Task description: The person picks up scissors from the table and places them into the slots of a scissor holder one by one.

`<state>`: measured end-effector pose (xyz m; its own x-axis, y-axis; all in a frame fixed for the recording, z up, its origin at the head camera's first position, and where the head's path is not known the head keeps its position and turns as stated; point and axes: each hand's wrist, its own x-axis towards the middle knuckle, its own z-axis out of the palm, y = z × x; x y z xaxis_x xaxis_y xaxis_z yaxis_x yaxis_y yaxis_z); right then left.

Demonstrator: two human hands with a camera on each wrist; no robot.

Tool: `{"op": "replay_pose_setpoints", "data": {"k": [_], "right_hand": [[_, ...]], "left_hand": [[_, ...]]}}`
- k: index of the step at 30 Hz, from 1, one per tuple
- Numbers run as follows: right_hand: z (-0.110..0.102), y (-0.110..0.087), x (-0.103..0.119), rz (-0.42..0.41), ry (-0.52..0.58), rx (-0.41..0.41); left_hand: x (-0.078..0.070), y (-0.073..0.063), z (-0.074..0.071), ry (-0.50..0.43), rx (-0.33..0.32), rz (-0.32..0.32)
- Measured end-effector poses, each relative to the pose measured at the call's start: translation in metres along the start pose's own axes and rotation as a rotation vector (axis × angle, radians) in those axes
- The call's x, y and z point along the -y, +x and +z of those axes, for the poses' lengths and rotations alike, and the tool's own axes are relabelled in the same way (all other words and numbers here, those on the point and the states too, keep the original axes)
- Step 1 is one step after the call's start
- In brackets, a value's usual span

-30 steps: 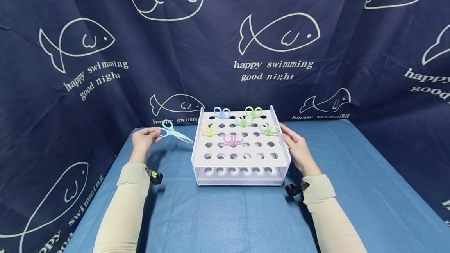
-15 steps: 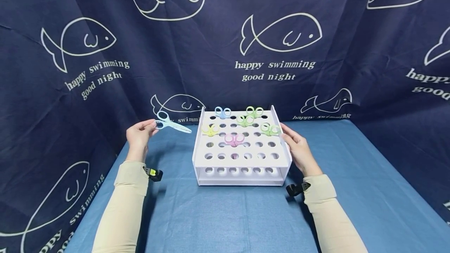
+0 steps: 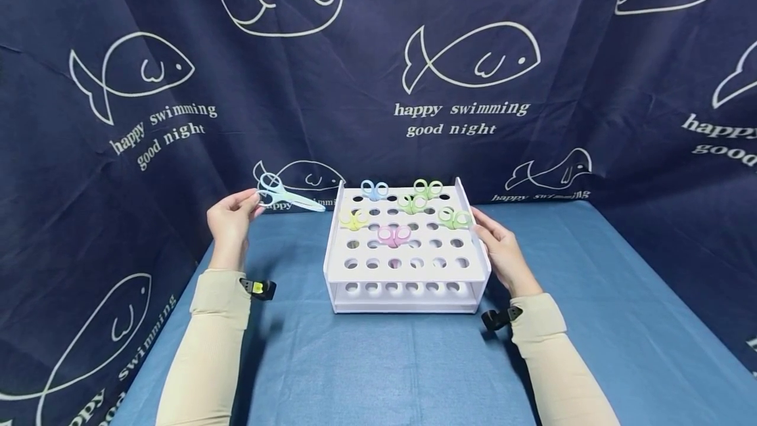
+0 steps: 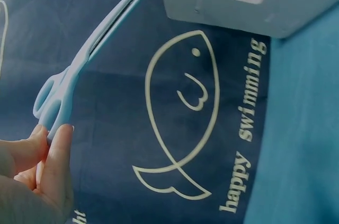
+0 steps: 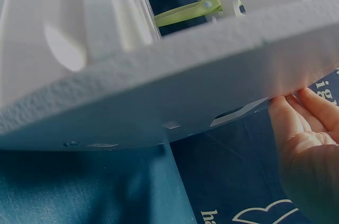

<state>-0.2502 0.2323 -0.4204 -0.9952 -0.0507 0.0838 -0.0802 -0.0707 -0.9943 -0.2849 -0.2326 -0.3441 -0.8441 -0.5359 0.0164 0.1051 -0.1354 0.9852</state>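
Observation:
In the head view, my left hand (image 3: 230, 222) pinches one finger loop of light blue scissors (image 3: 290, 198) between thumb and fingers. The scissors are raised left of the white rack (image 3: 384, 271), their closed blades toward it. The left wrist view shows the blades (image 4: 106, 25) slanting away from the fingertips. My right hand (image 3: 501, 245) touches the rack's right side panel with fairly straight fingers; fingertips (image 5: 303, 94) lie against its outer face in the right wrist view. Standing in the rack's holes are blue scissors (image 3: 374, 190), yellow scissors (image 3: 354, 219), pink scissors (image 3: 393, 236) and several green scissors (image 3: 454, 218).
The rack has rows of round holes on its upper shelf and another holed shelf below. Blue cloth (image 3: 390, 367) covers the table. A dark blue curtain (image 3: 331, 91) with white fish drawings hangs close behind the rack and at both sides.
My left hand has risen and shifted slightly left, carrying the light blue scissors up. The blades have stayed pointing right. The right hand and the rack have kept their places.

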Motion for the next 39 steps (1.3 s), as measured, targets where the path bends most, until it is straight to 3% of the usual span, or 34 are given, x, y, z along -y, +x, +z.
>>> {"op": "replay_pose_setpoints", "data": {"k": [4,18,33,39], "right_hand": [[0.0,0.001,-0.001,-0.005,-0.005,-0.009],[0.0,0.0,0.0,0.007,0.003,-0.005],[-0.002,0.001,0.0,0.01,-0.004,0.019],[-0.001,0.0,0.002,0.012,-0.007,0.008]], "left_hand": [[-0.005,-0.004,0.001,-0.012,0.013,0.041],[-0.017,-0.016,0.011,-0.082,0.048,0.087],[-0.019,-0.034,0.034,-0.136,0.119,0.142],[-0.022,-0.043,0.048,-0.108,0.168,0.191]]}}
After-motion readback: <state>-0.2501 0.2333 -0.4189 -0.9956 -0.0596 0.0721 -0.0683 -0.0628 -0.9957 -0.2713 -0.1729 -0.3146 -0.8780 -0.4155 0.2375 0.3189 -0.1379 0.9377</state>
